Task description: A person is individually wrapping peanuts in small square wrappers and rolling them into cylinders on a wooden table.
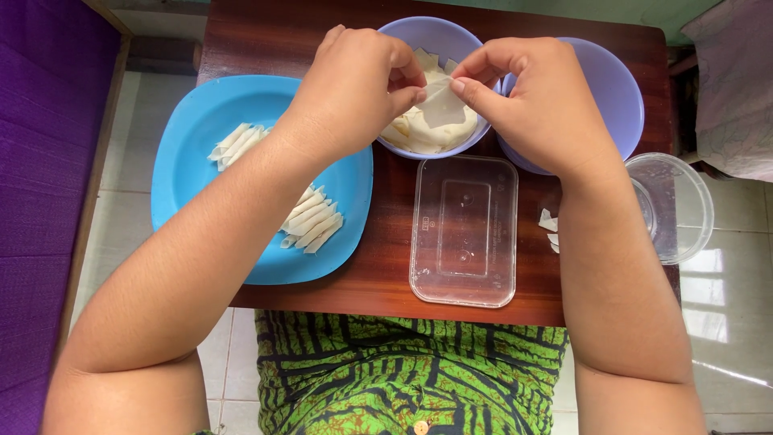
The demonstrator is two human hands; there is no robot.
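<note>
Small dark wooden table (386, 266) at frame centre. Resting on it: blue plate (193, 153) at left, lavender bowl (467, 145) at top centre, second lavender bowl (616, 97) upper right, clear rectangular container (464, 229) in the middle, clear round container (684, 201) overhanging the right edge.

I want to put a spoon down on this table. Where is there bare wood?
Bare wood runs between the blue plate and the clear lid, and along the far left edge behind the plate. The far side is crowded: both hands hold a wrapper over the bowls.
</note>
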